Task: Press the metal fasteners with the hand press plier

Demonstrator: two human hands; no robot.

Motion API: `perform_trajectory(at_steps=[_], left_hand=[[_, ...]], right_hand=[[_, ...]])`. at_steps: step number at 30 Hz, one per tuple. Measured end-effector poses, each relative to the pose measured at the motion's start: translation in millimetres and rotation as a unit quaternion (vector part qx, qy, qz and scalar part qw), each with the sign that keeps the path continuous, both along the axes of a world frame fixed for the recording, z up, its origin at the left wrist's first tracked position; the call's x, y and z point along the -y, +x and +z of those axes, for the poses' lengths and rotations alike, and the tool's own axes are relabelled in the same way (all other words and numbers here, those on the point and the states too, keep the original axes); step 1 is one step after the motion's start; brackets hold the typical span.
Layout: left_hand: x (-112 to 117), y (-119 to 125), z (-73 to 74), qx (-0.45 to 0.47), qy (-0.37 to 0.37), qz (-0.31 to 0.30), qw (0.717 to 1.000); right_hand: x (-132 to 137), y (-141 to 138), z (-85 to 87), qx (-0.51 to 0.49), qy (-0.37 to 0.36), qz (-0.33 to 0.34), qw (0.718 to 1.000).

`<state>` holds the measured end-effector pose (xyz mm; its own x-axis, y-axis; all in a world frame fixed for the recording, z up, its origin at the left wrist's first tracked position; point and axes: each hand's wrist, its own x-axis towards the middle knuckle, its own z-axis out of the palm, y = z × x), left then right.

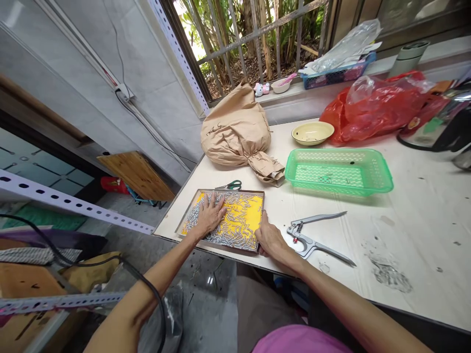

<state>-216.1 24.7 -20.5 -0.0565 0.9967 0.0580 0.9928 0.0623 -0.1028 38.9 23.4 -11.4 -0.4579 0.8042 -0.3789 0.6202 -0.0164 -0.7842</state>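
A shallow rectangular tray [254, 212] with a yellow bottom and dark rim lies at the front left edge of the table. Many small silvery metal pieces [235, 239], slim like screws or pins, cover most of it, thickest at the left and along the front. My left hand [211, 214] rests flat on the pieces, fingers spread. At the tray's right side, my right hand [271, 236] is closed around the rim, its thumb on top. Green-handled scissors [234, 185] lie just behind the tray, and a grey hand-press tool [312, 240] lies to the right of my right hand.
Behind the tray sits a tied brown bag [235, 130]. A green perforated basket [338, 189] holding a few small bits, a cream bowl [312, 133], a red plastic bag [379, 108] and a kettle [437, 122] stand farther right. A metal shelf rail [73, 201] crosses the left side.
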Motion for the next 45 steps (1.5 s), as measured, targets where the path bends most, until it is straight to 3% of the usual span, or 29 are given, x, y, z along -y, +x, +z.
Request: perform_trajectory(at_steps=[4, 8, 11, 14, 16, 18, 20, 22, 26, 28, 33, 36, 38, 40, 43, 45], left_hand=[[-11, 35, 10.2, 0.012, 0.068, -0.115, 0.991], [-34, 68, 9.8, 0.035, 0.022, -0.194, 0.98], [-47, 78, 7.1, 0.023, -0.007, -0.199, 0.98], [-51, 79, 5.7, 0.019, -0.014, -0.193, 0.981], [-48, 79, 5.6, 0.063, 0.01, -0.159, 0.985], [-41, 79, 6.5, 0.166, 0.035, -0.098, 0.981], [-31, 81, 8.8, 0.307, 0.033, -0.039, 0.95], [-20, 85, 12.9, 0.44, 0.012, 0.007, 0.898], [-4, 94, 25.6, 0.587, -0.014, 0.063, 0.807], [0, 96, 32.6, 0.618, -0.006, 0.064, 0.784], [3, 94, 45.7, 0.63, 0.059, 0.078, 0.771], [5, 92, 50.3, 0.693, 0.032, 0.121, 0.71], [8, 91, 51.2, 0.731, -0.002, 0.153, 0.665], [11, 90, 49.5, 0.749, -0.027, 0.179, 0.638], [14, 86, 43.8, 0.759, -0.039, 0.211, 0.615], [15, 82, 40.1, 0.751, -0.022, 0.226, 0.62]], right_hand=[[-1, -1, -0.3, -0.002, -0.003, -0.006, 1.0], [1, 5, 3.9, -0.044, -0.034, 0.01, 0.998], [3, 14, 5.9, -0.068, -0.012, 0.027, 0.997], [-2, 20, 2.8, -0.043, 0.089, 0.011, 0.995], [-10, 21, -0.4, -0.041, 0.146, -0.007, 0.988], [-21, 19, -2.3, -0.073, 0.169, -0.023, 0.983], [-31, 13, -2.6, -0.13, 0.161, -0.043, 0.977], [-40, 4, -1.9, -0.193, 0.14, -0.057, 0.97], [-50, -17, 2.7, -0.258, 0.111, -0.048, 0.959], [-52, -24, 8.0, -0.265, 0.107, -0.049, 0.957], [-52, -31, 23.2, -0.262, 0.134, -0.049, 0.955], [-50, -33, 21.6, -0.281, 0.153, -0.042, 0.946], [-47, -35, 16.1, -0.298, 0.146, -0.039, 0.943], [-44, -36, 10.4, -0.295, 0.145, -0.038, 0.944], [-38, -33, 6.9, -0.242, 0.158, -0.025, 0.957], [-34, -30, 8.6, -0.153, 0.198, -0.008, 0.968]])
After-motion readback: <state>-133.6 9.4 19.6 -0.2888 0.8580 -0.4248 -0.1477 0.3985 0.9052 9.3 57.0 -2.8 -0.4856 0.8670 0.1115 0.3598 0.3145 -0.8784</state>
